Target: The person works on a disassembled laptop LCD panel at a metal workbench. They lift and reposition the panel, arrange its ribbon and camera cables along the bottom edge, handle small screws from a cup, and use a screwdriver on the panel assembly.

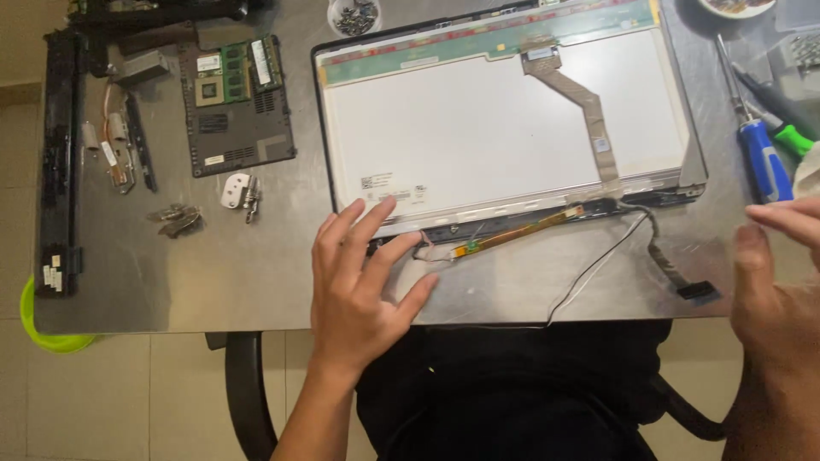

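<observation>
Face-down on the steel table [213, 282]: a stripped laptop screen panel [504, 128], white-backed, long axis left to right, flat ribbon cable [589, 111] running down it. Left hand [363, 286] nearer, fingers spread flat at the panel's lower left edge, holding nothing. Right hand [781, 273] open off its right end, below a blue-handled screwdriver [763, 158].

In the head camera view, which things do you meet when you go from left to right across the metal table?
Long black strip → small metal bracket parts → dark circuit board → white hinge piece → left hand → back of the laptop screen panel → blue-handled screwdriver → right hand.
</observation>
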